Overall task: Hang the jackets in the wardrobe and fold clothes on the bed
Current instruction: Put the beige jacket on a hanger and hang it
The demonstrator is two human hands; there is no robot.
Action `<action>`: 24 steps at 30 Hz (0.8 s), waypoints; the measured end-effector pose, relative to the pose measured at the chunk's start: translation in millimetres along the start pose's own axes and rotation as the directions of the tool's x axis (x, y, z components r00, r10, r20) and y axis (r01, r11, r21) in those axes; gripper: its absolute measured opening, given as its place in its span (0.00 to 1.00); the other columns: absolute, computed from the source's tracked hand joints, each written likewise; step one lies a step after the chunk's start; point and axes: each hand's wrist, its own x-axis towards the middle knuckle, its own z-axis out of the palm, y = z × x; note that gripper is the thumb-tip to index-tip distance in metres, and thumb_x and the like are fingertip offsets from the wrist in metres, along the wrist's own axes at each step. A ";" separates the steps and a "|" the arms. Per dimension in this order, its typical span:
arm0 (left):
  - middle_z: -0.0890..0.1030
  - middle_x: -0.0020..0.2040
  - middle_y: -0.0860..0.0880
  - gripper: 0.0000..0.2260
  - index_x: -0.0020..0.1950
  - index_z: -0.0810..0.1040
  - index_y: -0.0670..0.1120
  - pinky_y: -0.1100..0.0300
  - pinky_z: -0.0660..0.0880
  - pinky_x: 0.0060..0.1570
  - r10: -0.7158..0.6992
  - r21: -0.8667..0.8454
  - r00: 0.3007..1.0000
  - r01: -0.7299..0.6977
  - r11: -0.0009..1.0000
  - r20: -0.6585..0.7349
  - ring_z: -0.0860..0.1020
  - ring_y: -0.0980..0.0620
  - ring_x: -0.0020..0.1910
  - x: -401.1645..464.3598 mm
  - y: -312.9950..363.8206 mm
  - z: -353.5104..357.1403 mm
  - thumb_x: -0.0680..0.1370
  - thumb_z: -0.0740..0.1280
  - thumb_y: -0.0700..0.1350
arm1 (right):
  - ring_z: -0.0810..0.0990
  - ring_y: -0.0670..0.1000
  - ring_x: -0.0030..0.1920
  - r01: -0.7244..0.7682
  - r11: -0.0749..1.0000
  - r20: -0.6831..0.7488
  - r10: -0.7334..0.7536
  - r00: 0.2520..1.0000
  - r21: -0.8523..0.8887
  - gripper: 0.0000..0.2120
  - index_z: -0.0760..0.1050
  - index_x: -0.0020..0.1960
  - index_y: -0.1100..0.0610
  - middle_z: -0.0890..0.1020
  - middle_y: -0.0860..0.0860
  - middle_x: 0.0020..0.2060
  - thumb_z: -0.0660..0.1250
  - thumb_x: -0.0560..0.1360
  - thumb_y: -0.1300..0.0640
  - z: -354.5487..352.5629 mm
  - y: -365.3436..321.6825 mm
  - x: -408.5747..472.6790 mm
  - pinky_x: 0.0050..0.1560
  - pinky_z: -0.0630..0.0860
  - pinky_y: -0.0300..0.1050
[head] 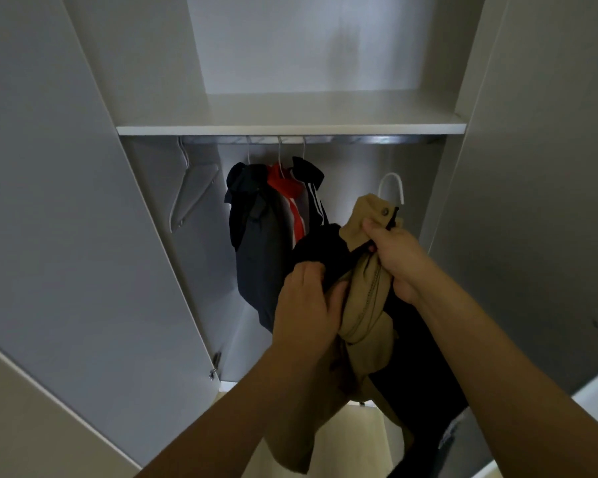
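I stand before the open wardrobe. A tan jacket with a black lining (pixel 366 305) hangs bunched between my hands. My left hand (pixel 304 305) grips its dark fabric from the left. My right hand (pixel 394 257) pinches the tan collar near a snap button. A white hanger hook (pixel 392 186) sticks up out of the collar, below the metal rail (pixel 359 140) and off it. Three jackets hang on the rail: a dark navy one (pixel 256 243), a grey one with a red hood (pixel 292 205) and a black one with white stripes (pixel 313 191).
An empty grey hanger (pixel 190 194) hangs at the rail's left end. A white shelf (pixel 290 127) runs above the rail. The wardrobe doors (pixel 66 219) stand open on both sides. There is free rail to the right of the hung jackets.
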 end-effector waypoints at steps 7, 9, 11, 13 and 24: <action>0.77 0.45 0.48 0.09 0.51 0.72 0.45 0.54 0.75 0.46 -0.127 -0.054 0.990 0.130 0.990 0.062 0.76 0.50 0.43 4.9 4.0 5.3 0.80 0.63 0.51 | 0.82 0.46 0.39 0.010 0.997 -0.046 -0.006 0.999 0.074 0.12 0.77 0.52 0.54 0.84 0.49 0.42 0.62 0.80 0.46 -2.7 -2.8 -5.4 0.32 0.76 0.36; 0.78 0.52 0.50 0.07 0.57 0.74 0.46 0.55 0.75 0.55 -0.115 -0.214 0.982 0.145 0.966 0.148 0.77 0.53 0.51 3.2 4.9 8.4 0.81 0.63 0.45 | 0.82 0.48 0.40 0.006 0.997 -0.049 -0.002 0.999 0.083 0.12 0.78 0.52 0.54 0.84 0.50 0.42 0.62 0.80 0.46 -2.7 -2.3 -7.1 0.33 0.77 0.38; 0.76 0.61 0.53 0.15 0.67 0.72 0.48 0.62 0.70 0.65 -0.049 -0.378 0.972 0.136 0.916 0.230 0.74 0.58 0.60 7.4 13.9 8.7 0.81 0.64 0.43 | 0.82 0.49 0.41 0.002 0.996 -0.033 0.001 0.999 0.087 0.13 0.78 0.52 0.56 0.84 0.51 0.42 0.62 0.80 0.47 -2.1 -1.2 -7.7 0.36 0.78 0.39; 0.77 0.59 0.51 0.15 0.67 0.73 0.46 0.61 0.70 0.65 -0.021 -0.409 0.960 0.139 0.902 0.280 0.75 0.55 0.59 13.5 19.3 11.3 0.80 0.64 0.41 | 0.82 0.49 0.42 0.015 0.997 -0.040 -0.012 0.999 0.077 0.13 0.78 0.54 0.56 0.84 0.51 0.43 0.61 0.80 0.47 -3.0 -0.3 -8.4 0.36 0.78 0.39; 0.84 0.49 0.46 0.09 0.49 0.83 0.52 0.51 0.78 0.56 -0.422 -0.441 0.817 0.569 0.694 0.392 0.82 0.45 0.51 13.7 -52.0 -63.6 0.79 0.66 0.40 | 0.73 0.57 0.48 0.230 0.629 -0.123 -0.465 0.876 -0.742 0.39 0.46 0.75 0.35 0.51 0.56 0.69 0.58 0.77 0.66 -52.1 26.6 -4.7 0.50 0.73 0.46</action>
